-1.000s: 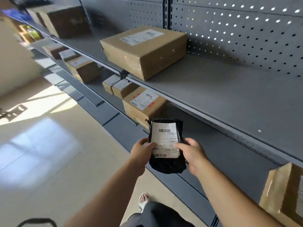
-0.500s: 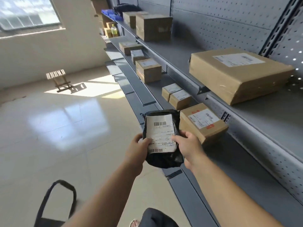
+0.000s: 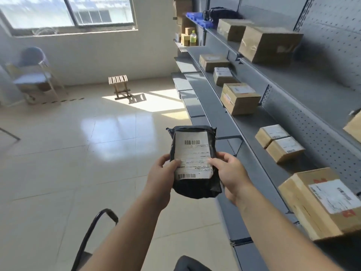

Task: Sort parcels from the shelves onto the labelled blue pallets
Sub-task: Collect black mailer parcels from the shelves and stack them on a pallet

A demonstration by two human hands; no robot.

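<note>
A small black plastic parcel with a white barcode label is held in front of me over the tiled floor. My left hand grips its left edge, thumb on the label. My right hand grips its right edge, thumb on the label too. Grey metal shelves run along the right, bearing several brown cardboard parcels, among them one with red marks nearest me and a pair of small boxes. No blue pallet is in view.
A small wooden stool stands on the sunlit floor ahead. A chair with a blue cap is at the far left under the window. A black curved bar rises at the bottom left. Blue bins sit on the top shelf.
My view has swung left, away from the shelves toward the open floor and window. Both hands still hold the black parcel, which stays centred in front of me.
</note>
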